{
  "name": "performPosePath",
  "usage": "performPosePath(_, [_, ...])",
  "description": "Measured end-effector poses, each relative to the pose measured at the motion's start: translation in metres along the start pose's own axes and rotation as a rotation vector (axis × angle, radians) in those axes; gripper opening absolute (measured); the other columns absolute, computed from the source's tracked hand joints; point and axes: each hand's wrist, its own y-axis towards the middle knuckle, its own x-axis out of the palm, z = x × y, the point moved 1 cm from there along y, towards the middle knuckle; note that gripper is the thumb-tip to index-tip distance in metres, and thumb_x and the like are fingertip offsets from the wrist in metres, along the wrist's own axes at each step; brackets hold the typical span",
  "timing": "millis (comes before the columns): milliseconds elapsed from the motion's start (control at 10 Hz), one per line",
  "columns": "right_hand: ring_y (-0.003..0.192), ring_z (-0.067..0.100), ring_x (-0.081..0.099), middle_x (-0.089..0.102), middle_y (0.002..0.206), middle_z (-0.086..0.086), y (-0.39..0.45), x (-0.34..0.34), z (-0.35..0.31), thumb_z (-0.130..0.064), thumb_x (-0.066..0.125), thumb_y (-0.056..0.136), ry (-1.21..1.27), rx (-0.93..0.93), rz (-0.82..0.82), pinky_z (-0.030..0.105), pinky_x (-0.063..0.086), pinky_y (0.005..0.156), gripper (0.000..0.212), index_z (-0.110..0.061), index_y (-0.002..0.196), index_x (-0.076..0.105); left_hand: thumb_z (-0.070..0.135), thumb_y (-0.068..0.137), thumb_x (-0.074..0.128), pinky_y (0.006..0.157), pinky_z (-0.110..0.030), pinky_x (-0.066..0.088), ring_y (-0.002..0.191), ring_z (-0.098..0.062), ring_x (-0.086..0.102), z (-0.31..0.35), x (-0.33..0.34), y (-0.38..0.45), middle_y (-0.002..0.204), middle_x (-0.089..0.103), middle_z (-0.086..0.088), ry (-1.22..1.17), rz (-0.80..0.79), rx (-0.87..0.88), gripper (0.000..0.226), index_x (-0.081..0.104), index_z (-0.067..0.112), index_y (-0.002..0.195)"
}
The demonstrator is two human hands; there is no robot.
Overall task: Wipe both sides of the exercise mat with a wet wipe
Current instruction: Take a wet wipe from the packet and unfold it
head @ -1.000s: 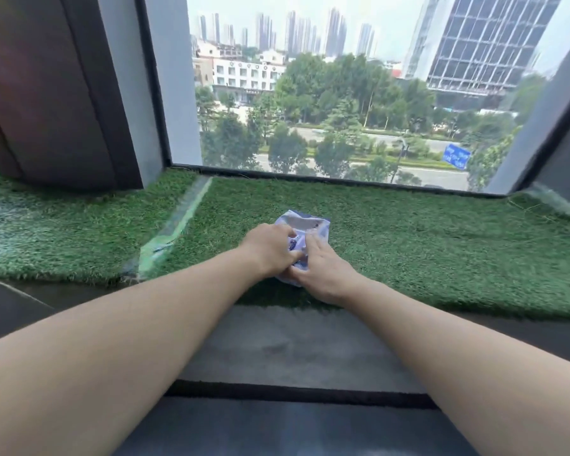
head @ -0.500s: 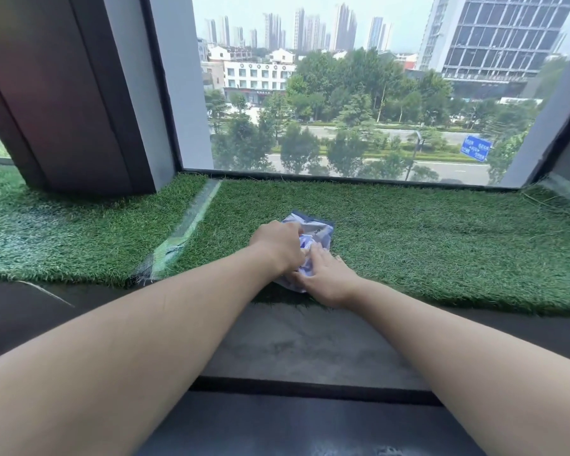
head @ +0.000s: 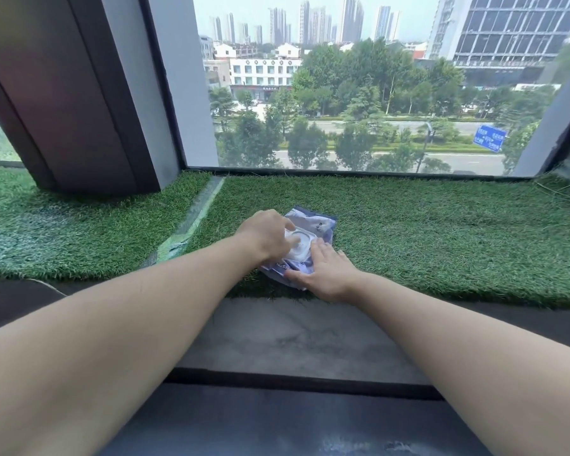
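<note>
1. The wipe pack (head: 313,236) lies flat on the green turf (head: 441,241) of the window ledge, close to the front edge of the turf, where both hands reach it easily.
2. The right hand (head: 326,274) lies flat on the near end of the pack, fingers (head: 323,250) straight and gripping nothing. I judge it pins the soft pack so it will not lift.
3. The left hand (head: 265,236) is curled over the white lid (head: 301,243); it seems to pinch at the opening, but whether a wipe is already held I cannot tell.
4. The exercise mat is not clearly in view, so wiping is not yet started.
5. Open turf stretches to the right of the pack. The pillar (head: 79,93) and the window (head: 359,93) close the left and the far side. The grey sill (head: 293,340) lies just below.
</note>
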Motion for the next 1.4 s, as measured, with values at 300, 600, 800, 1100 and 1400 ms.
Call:
performPosePath(300, [0.162, 0.021, -0.011, -0.017, 0.175, 0.009, -0.001, 0.002, 0.001, -0.077, 0.031, 0.100, -0.009, 0.007, -0.013, 0.040, -0.007, 0.129, 0.105, -0.007, 0.165, -0.013, 0.040, 0.094, 0.057, 0.101, -0.048, 0.045, 0.113, -0.019, 0.052, -0.003, 0.016, 0.003, 0.117, 0.055, 0.004, -0.173, 0.009, -0.016, 0.019, 0.072, 0.032, 0.087])
performPosePath(600, [0.162, 0.020, -0.013, -0.018, 0.175, 0.008, -0.001, 0.003, 0.001, -0.078, 0.029, 0.100, -0.009, 0.003, -0.016, 0.040, -0.008, 0.130, 0.105, -0.008, 0.165, -0.014, 0.043, 0.095, 0.060, 0.080, -0.038, 0.057, 0.080, -0.013, 0.065, 0.004, 0.005, 0.008, 0.093, 0.069, 0.010, -0.106, 0.007, 0.028, 0.014, 0.060, 0.036, 0.108])
performPosePath(800, [0.162, 0.020, -0.013, -0.019, 0.174, 0.008, -0.002, 0.002, 0.000, -0.078, 0.028, 0.100, -0.016, 0.005, -0.025, 0.039, -0.009, 0.130, 0.105, -0.008, 0.165, -0.015, 0.045, 0.103, 0.049, 0.071, -0.036, 0.058, 0.066, -0.018, 0.066, 0.009, 0.004, 0.014, 0.080, 0.072, -0.003, -0.049, -0.054, -0.043, 0.044, 0.075, 0.016, 0.083])
performPosePath(1100, [0.162, 0.019, -0.014, -0.019, 0.174, 0.008, -0.003, 0.002, 0.001, -0.079, 0.030, 0.099, -0.007, 0.001, -0.019, 0.040, -0.009, 0.130, 0.106, -0.008, 0.165, -0.015, 0.027, 0.086, 0.080, 0.082, -0.031, 0.060, 0.079, -0.009, 0.069, 0.009, 0.001, 0.017, 0.094, 0.076, 0.008, 0.002, -0.067, -0.022, 0.001, 0.080, 0.027, 0.086])
performPosePath(1400, [0.162, 0.020, -0.014, -0.020, 0.174, 0.008, -0.004, 0.003, 0.001, -0.078, 0.027, 0.100, -0.019, -0.003, -0.009, 0.041, -0.009, 0.130, 0.105, -0.008, 0.165, -0.015, 0.025, 0.089, 0.076, 0.078, -0.030, 0.057, 0.082, -0.014, 0.065, 0.018, 0.002, 0.017, 0.102, 0.072, 0.006, 0.079, 0.019, -0.045, 0.006, 0.080, 0.029, 0.092])
